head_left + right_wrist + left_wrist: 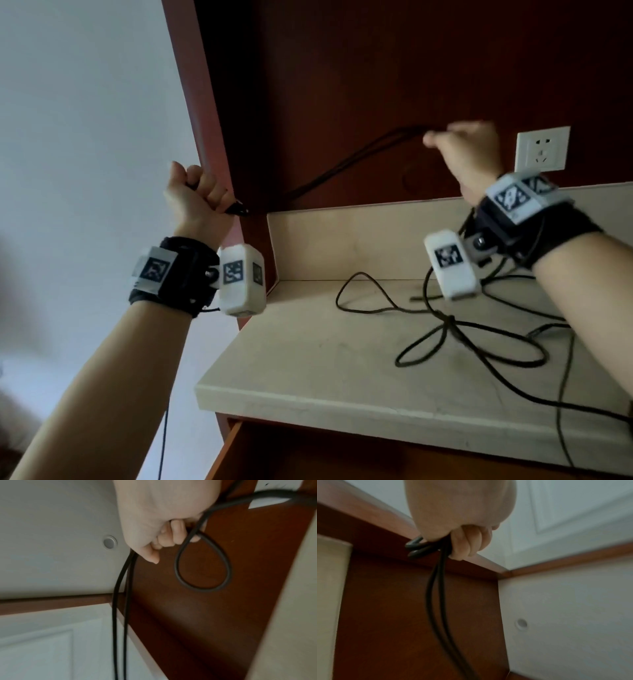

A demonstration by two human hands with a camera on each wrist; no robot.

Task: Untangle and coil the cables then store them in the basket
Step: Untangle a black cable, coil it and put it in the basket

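My left hand fists one end of the black cable and my right hand pinches its doubled strands taut, I think to size a coil, while the tangled cables lie toward the countertop's right edge.

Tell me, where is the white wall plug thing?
In the head view the socket sits on the dark red back panel at the right, just above the counter and right beside the right hand.
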